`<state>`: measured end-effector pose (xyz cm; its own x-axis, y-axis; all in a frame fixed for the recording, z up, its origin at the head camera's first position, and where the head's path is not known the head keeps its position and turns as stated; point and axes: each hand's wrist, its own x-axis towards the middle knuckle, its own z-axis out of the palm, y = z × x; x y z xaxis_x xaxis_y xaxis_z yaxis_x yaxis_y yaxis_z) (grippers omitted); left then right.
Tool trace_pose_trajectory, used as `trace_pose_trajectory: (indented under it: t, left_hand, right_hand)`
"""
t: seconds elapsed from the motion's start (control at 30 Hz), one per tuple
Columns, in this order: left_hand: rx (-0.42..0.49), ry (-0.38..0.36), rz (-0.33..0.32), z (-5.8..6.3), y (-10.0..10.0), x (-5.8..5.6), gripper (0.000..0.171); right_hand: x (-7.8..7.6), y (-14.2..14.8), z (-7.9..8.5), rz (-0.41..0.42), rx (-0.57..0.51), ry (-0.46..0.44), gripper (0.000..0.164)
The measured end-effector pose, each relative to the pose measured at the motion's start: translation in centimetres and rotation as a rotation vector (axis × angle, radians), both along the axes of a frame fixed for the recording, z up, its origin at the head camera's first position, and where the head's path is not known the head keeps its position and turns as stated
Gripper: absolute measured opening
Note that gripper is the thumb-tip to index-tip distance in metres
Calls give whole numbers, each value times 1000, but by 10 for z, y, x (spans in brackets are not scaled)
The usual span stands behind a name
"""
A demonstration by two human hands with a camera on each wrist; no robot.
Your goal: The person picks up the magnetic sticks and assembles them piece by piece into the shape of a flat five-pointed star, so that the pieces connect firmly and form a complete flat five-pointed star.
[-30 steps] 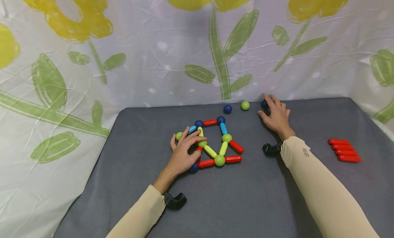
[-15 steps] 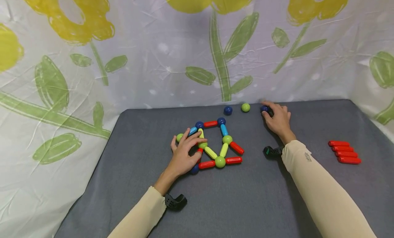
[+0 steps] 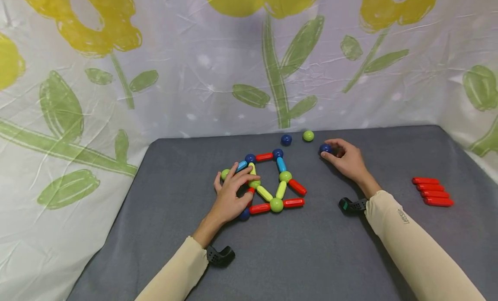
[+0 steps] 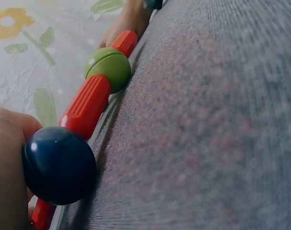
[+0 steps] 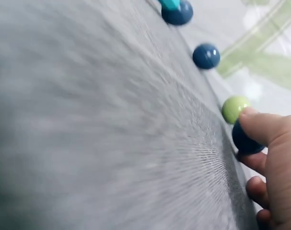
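My right hand (image 3: pixel 349 163) pinches a dark blue ball (image 3: pixel 325 148) between thumb and fingers, close over the table's far part. The right wrist view shows the thumb across that ball, a green ball (image 5: pixel 235 109) just beyond it. My left hand (image 3: pixel 232 198) rests with spread fingers over the left side of a flat frame of joined rods and balls, hiding some of its pieces. In the frame are a green ball (image 3: pixel 276 205), red rods (image 3: pixel 260 208), light green rods (image 3: pixel 281 190) and blue rods (image 3: pixel 281 164). A blue corner ball (image 4: pixel 60 165) sits beside the left hand.
Loose on the table near its back edge are a blue ball (image 3: pixel 286 139) and a green ball (image 3: pixel 308 136). Several red rods (image 3: pixel 432 193) lie in a row at the right. Behind the grey table (image 3: pixel 303 257) hangs a flowered cloth (image 3: pixel 186 76).
My right hand has closed its thumb and fingers on the dark blue ball and brought it a little left and nearer. The left hand and the frame have stayed in place.
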<state>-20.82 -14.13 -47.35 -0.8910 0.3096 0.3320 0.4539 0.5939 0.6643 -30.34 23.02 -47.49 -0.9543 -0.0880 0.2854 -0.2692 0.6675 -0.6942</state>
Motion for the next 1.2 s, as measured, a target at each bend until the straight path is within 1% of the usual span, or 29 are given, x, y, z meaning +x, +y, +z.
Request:
trace_pose_trajectory:
  t: [0.2,0.33,0.43,0.53,0.6,0.7,0.83,0.93,1.03,1.13,1.2]
  left_hand:
    - [0,-11,2,1,0,1,43]
    - [-8,-23,8,0,1,1,42]
    - [-13,-15,12,0,2,1,42]
    - [-10,-1,19,0,2,2,42]
    - [-7,5,24,0,2,1,42]
    - [-5,16,27,-1,1,1,41]
    - [-11,29,27,-2,1,-1,41]
    - [-5,33,23,-1,1,0,39]
    - [0,33,21,-1,1,0,38]
    - [-1,30,24,-2,1,0,38]
    - [-3,29,24,-2,1,0,39]
  right_hand:
    - [25,-5,-1,94,-41,-36,36]
    - [45,-9,-3,180,-65,-53,34]
    - [60,-11,-3,253,-91,-69,32]
    - [72,-14,-2,319,-116,-62,33]
    - [78,-17,-3,354,-125,-41,33]
    - [84,-23,-3,387,-121,-3,35]
    - [88,-28,-2,391,-111,23,36]
    - [90,-31,-2,388,-96,28,36]
    - [91,-34,-4,402,-71,45,36]
    - [92,-36,-5,425,-66,68,36]
    - [92,-37,-7,425,-62,78,36]
